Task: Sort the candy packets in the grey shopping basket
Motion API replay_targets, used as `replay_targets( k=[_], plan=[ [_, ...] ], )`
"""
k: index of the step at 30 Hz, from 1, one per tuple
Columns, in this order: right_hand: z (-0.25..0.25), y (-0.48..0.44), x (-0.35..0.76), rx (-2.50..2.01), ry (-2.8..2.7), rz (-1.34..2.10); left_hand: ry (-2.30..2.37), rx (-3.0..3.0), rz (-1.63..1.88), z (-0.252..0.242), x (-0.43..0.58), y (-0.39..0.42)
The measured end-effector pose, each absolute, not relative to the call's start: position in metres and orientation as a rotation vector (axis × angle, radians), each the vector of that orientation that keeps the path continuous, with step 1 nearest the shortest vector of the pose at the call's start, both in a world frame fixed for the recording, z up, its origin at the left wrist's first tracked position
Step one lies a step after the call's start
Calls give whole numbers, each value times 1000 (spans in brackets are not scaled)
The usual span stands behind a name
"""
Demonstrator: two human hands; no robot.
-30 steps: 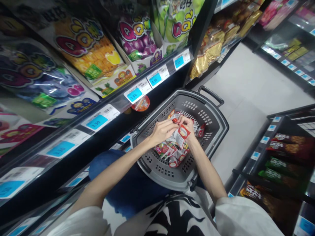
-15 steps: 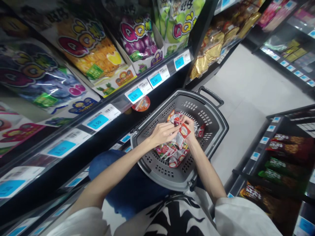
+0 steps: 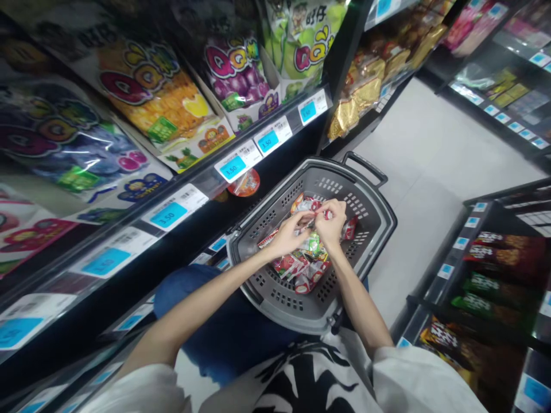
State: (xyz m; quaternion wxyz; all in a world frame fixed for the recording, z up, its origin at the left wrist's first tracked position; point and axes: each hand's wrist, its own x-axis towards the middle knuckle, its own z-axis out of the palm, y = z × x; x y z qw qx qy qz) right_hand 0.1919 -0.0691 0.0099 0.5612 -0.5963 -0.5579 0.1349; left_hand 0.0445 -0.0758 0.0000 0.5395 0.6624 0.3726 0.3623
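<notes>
Both hands meet above a grey shopping basket (image 3: pixel 275 314). The fingertips of my left hand (image 3: pixel 289 234) are pinched together at the edge of a small red snack packet (image 3: pixel 328 214). My right hand (image 3: pixel 331 228) is closed around that packet, so only bits of red and white show between the fingers. Beneath the hands lie several small wrapped snacks: a red-and-green packet (image 3: pixel 284 265), a silver-and-red packet (image 3: pixel 306 281), a green packet (image 3: pixel 314 245) and a red packet (image 3: pixel 349 228) by the right wall.
At the left, a shelf holds bags of QQ gummies (image 3: pixel 159 97) above a rail of price tags (image 3: pixel 232 167). An orange round label (image 3: pixel 244 182) hangs under the rail. Gold bags (image 3: pixel 359 94) stand farther along. Pale floor (image 3: pixel 417 149) runs between shelves; a rack with snack bags (image 3: pixel 495 269) is at the right.
The right hand has turned and closed over the red packet, whose printed face no longer shows. The left hand has dropped slightly, uncovering a green packet in the basket. The view has shifted slightly.
</notes>
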Motion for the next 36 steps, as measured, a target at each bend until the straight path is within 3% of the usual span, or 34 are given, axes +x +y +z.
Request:
replay_targets(
  k=[6, 12, 20, 36],
  plan=[
    [14, -67, 196, -1399, -1413, 344, 907, 1279, 860, 4, 40, -59],
    [13, -58, 202, -1279, -1166, 1001, 944, 769, 826, 2, 42, -61],
    [14, -64, 194, -1198, -1117, 1397, 914, 601, 1090, 23, 32, -43],
    [18, -71, 190, -1223, -1309, 1595, 855, 480, 1155, 22, 17, -30]
  ],
)
